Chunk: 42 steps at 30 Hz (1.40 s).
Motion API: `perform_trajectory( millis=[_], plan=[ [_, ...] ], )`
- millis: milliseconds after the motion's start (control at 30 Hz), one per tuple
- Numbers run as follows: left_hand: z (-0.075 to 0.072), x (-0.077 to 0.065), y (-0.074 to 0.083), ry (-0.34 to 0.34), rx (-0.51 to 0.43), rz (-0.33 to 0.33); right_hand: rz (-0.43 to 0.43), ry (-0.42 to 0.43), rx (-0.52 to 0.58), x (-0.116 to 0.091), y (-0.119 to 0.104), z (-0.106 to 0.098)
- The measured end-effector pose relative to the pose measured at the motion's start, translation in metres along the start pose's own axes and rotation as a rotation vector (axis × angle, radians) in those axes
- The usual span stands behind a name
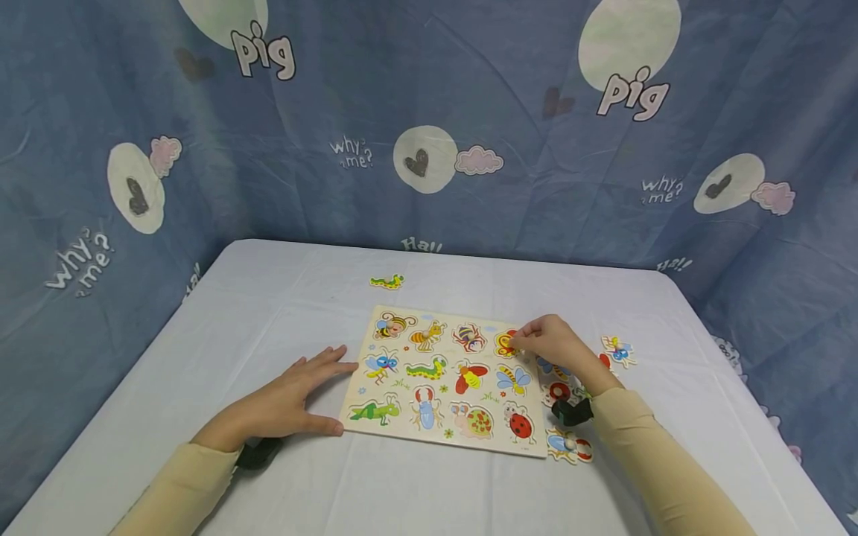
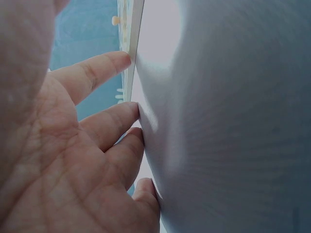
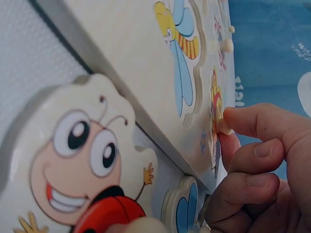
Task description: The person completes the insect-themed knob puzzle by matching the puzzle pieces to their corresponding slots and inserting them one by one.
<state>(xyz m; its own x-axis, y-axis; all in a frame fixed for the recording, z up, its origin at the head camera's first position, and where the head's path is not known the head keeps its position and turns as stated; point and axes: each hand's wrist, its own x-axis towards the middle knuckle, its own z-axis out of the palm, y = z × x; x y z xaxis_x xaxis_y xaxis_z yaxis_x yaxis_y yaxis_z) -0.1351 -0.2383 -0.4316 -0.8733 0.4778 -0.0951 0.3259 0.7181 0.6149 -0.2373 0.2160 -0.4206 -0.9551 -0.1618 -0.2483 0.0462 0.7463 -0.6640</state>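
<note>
A wooden insect puzzle board (image 1: 415, 439) lies on the white table. My left hand (image 1: 288, 398) is spread at its left side, with thumb and fingertips touching the edge; in the left wrist view the fingers (image 2: 99, 75) are stretched out. At the board's top right corner, my right hand (image 1: 553, 344) pinches the small knob of a red and yellow butterfly piece (image 1: 506, 343) between thumb and fingertip. That piece (image 3: 215, 99) lies at its picture on the board; whether it sits fully in the recess I cannot tell. A bee piece (image 1: 389, 327) is at the board's top left.
A caterpillar piece (image 1: 386, 282) lies behind the board. Right of the board are a beetle piece (image 1: 568, 446), a blue and yellow insect piece (image 1: 618, 351) and several others partly under my right wrist, including a smiling ladybug piece (image 3: 77, 160). A patterned blue curtain (image 1: 429, 89) hangs behind the table.
</note>
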Motion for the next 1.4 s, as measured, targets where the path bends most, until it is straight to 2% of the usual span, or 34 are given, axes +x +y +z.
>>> perform_trajectory(
  millis=[467,867,1000,1167,1400],
  plan=[
    [-0.001,0.000,0.000,-0.005,0.000,-0.001,0.021,-0.019,-0.012,0.000,-0.004,-0.003],
    [0.000,0.000,0.000,-0.005,-0.001,-0.002,-0.008,-0.011,0.004,-0.005,-0.001,-0.009],
    [0.000,0.000,-0.001,-0.007,-0.006,0.001,-0.005,0.015,0.048,-0.009,0.001,-0.016],
    [0.000,0.000,-0.001,-0.009,-0.017,0.004,-0.003,0.072,0.025,-0.015,0.009,-0.027],
    [-0.001,-0.001,0.002,-0.004,-0.015,0.004,0.055,0.139,0.046,-0.027,0.023,-0.045]
  ],
)
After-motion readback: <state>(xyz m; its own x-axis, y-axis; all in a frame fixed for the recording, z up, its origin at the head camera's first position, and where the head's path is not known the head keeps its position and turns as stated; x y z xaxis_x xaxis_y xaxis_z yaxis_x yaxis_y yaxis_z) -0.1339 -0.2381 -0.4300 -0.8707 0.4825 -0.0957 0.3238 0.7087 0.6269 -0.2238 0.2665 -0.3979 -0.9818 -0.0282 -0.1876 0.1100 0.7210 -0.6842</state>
